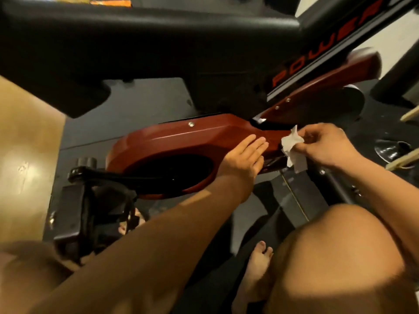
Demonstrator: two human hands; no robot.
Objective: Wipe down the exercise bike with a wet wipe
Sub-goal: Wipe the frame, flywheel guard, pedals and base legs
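We're looking down on the exercise bike (226,64), and it fills the view ahead of us, black body across the top and the frame tube (335,39) with its red lettering climbing away to the upper right. Below that sits the red cover (181,141), and this is the bit that matters: its long axis runs from the wide rounded end at lower left, by the pedal (72,211), up and right to a narrow neck that tucks under the tube. Both hands are on that line. The left hand (244,155) lies flat on the cover near where it narrows, fingers straight and together, holding nothing, apparently just bracing. The right hand (326,143) comes in from the right, fingers curled and pinching the wet wipe (293,148), which hangs bunched at the neck just beyond the left fingertips; whether it's pressed on the plastic or just off it, we can't tell. So the wipe hand is the nearer one to the neck and the tube. The broad face of the cover stretches away to its left, under the other hand. To our eye the next stroke wants to follow that axis, and the left hand would have to lift clear if it heads leftward.
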